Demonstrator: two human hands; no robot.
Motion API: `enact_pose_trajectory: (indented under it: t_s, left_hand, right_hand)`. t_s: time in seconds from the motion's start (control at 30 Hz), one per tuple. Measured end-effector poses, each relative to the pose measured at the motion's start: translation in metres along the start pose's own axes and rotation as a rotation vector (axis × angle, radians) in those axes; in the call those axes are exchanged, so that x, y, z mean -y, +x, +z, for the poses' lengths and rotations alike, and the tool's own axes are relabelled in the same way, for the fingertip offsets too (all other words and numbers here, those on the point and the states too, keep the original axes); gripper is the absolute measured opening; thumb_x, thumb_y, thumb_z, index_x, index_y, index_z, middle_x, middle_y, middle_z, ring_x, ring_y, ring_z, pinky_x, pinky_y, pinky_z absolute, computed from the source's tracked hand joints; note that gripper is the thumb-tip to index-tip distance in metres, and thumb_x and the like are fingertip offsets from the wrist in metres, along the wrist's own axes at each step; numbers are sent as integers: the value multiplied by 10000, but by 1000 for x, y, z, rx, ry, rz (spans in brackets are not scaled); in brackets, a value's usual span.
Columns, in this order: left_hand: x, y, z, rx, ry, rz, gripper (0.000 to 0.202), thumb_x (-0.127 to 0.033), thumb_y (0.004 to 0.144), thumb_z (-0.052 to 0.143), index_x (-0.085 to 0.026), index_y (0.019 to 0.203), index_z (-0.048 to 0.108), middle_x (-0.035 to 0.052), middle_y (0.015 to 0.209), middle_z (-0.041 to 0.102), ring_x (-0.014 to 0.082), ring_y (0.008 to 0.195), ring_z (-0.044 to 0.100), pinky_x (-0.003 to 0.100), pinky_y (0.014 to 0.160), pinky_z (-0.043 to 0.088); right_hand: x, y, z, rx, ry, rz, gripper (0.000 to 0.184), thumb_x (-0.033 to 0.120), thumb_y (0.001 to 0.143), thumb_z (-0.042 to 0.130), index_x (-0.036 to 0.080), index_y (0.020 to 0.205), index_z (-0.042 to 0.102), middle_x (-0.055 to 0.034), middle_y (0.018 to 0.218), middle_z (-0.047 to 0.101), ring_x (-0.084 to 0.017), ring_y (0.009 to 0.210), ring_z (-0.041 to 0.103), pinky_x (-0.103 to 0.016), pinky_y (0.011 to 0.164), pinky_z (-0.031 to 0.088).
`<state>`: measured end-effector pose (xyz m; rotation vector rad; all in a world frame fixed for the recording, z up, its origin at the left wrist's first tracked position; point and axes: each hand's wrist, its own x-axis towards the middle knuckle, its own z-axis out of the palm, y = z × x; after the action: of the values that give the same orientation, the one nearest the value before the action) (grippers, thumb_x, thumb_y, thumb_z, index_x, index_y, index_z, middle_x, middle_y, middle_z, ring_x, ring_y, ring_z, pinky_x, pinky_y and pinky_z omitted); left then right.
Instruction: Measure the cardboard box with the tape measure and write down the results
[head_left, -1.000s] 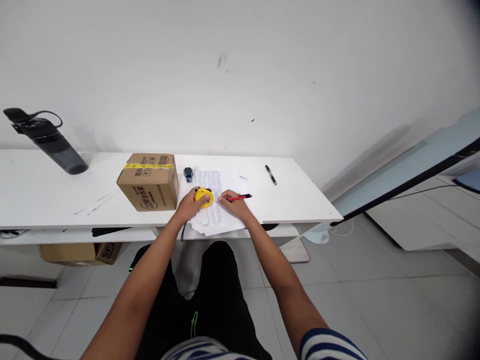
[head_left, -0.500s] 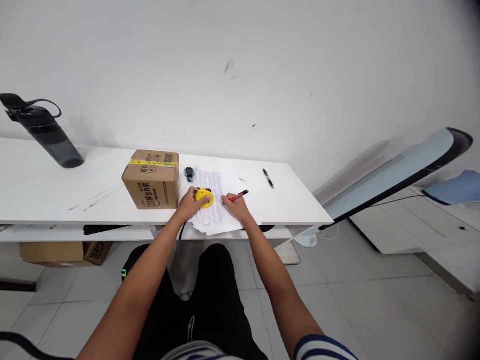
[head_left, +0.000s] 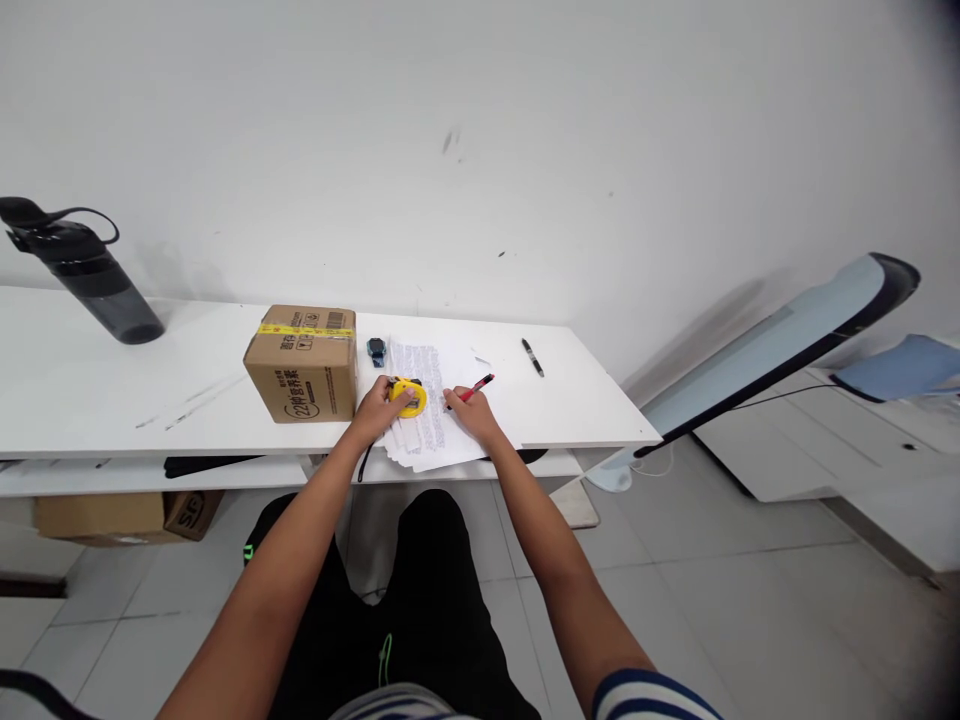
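My left hand (head_left: 376, 410) is closed on a yellow tape measure (head_left: 409, 398), held over the left side of some papers. A black strap hangs below that hand. In my right hand (head_left: 469, 413) is a red pen (head_left: 477, 387), tilted with its back end up and to the right; its tip is by the sheet. Under both hands lies a stack of papers (head_left: 431, 440) covered in handwriting, its lower corners fanned out. Just left of the papers stands a cardboard box (head_left: 307, 370) with yellow tape on top. A wristwatch (head_left: 376, 350) lies between box and papers.
A black pen (head_left: 532, 357) rests right of the papers on the white desk (head_left: 202, 370). A dark water bottle (head_left: 101, 285) stands far left. Another cardboard box (head_left: 112, 515) sits under the shelf. A light-blue panel with a black edge (head_left: 780, 340) leans at the right.
The view has shifted slightly. Both hands stay in place over the papers, still holding the tape measure and the red pen.
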<state>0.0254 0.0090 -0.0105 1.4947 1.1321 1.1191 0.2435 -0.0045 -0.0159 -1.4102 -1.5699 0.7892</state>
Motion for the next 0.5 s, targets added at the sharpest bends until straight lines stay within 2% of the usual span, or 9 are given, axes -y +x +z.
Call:
enact_pose_trajectory:
  t_s: [0.13,0.37,0.5]
  left_hand:
    - [-4,-2,0,26,-85,-1,466,-609,744,662,-206,936,530,26,907,652,198,865,634,310,756,500]
    - [4,3,0,-50,-106,15,522,-705,790,547,-189,860,593,3,777,618,166,734,580,276,684,458]
    - [7,4,0,-56,-145,25,524,-701,766,581,-182,843,604,3,754,617,167,713,578,276,665,460]
  right_hand:
    - [-2,1,0,55,2,-8,373,497,832,516,201,615,583,5,618,579,-155,666,500,-274,660,386]
    - [3,0,0,41,-36,3,360,466,830,496,208,582,528,18,592,537,-147,636,468,-268,633,354]
    - [3,0,0,-2,-19,-10,369,472,831,490,214,568,483,16,608,554,-144,627,465,-272,632,348]
